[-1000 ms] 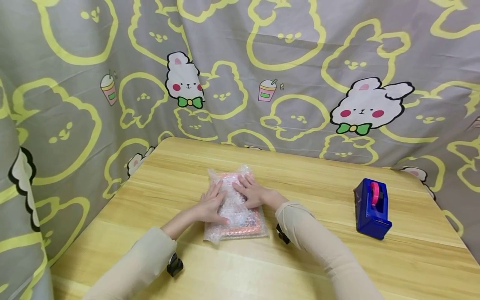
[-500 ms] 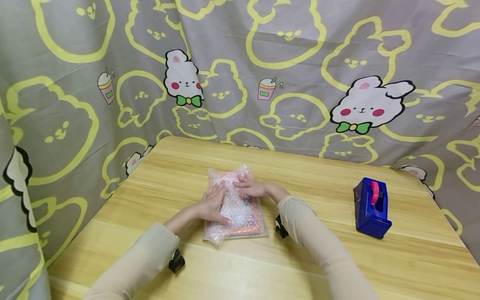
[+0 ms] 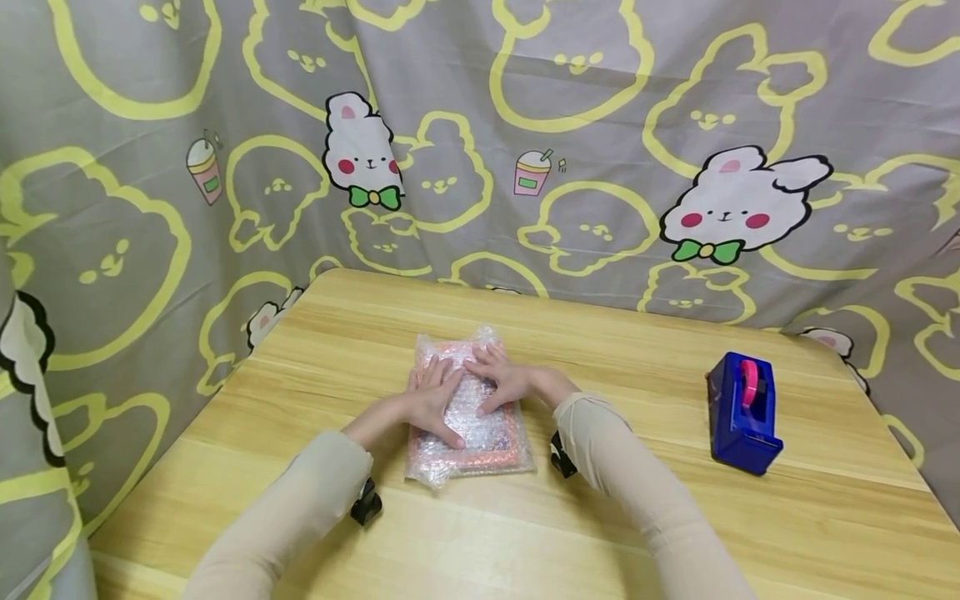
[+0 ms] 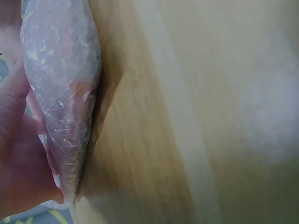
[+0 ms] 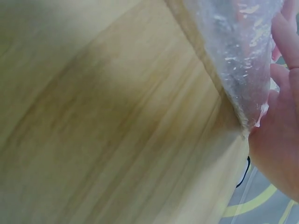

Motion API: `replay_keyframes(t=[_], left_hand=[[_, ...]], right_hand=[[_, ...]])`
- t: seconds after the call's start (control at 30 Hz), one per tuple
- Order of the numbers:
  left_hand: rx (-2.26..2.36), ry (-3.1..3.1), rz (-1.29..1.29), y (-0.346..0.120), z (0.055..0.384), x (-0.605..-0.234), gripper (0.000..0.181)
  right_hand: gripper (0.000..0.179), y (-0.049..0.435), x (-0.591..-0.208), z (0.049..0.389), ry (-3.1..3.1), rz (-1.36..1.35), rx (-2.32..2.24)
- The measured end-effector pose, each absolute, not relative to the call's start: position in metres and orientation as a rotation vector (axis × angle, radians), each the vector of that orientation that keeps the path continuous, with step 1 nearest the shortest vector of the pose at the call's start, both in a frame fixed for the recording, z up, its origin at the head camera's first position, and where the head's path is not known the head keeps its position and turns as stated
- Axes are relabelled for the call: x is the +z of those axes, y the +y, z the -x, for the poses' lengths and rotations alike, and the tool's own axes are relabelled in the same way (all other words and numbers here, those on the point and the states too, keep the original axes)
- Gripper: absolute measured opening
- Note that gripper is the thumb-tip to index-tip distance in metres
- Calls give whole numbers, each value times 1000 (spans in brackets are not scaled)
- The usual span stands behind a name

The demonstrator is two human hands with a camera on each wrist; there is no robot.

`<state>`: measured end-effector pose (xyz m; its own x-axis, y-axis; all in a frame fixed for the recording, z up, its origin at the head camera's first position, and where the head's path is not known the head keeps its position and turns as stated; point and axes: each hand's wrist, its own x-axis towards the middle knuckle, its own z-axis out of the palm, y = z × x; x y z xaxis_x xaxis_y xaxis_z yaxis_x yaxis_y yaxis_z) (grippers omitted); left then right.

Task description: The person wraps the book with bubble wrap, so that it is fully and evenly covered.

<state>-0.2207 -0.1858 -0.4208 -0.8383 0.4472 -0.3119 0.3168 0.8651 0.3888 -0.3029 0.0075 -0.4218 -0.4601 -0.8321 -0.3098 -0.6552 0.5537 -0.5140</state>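
A flat pink-orange rectangular item in bubble wrap point(image 3: 480, 442) lies on the wooden table in the head view. On its left part rests my left hand point(image 3: 432, 406), fingers spread, thumb pointing toward the near side. My right hand point(image 3: 512, 383) lies on the upper right part, its fingers extended over the wrap. In the left wrist view the clear bubble wrap point(image 4: 63, 60) bulges beside the left hand point(image 4: 21, 154). The right wrist view has the wrap's edge point(image 5: 238, 60) next to the right hand point(image 5: 278, 112). What the wrapped item is cannot be made out.
A blue tape dispenser point(image 3: 745, 417) with a pink core stands at the right of the wooden table point(image 3: 615, 350). Grey curtains point(image 3: 450, 83) with yellow cartoon outlines hang behind the table and along its left side.
Both hands have shifted slightly over the wrap, and the right thumb has spread away from its fingers again. The wrapped item and the tape dispenser stay in place.
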Motion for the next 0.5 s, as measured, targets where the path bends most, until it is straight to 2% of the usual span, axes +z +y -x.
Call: replay_keyframes(t=[0.27, 0.5], left_hand=[[351, 2597, -529, -183, 223, -421, 123], [309, 2573, -514, -185, 222, -421, 119]], right_hand=[[93, 8, -421, 302, 2297, 1161, -421], [94, 9, -421, 292, 2352, 1260, -446]])
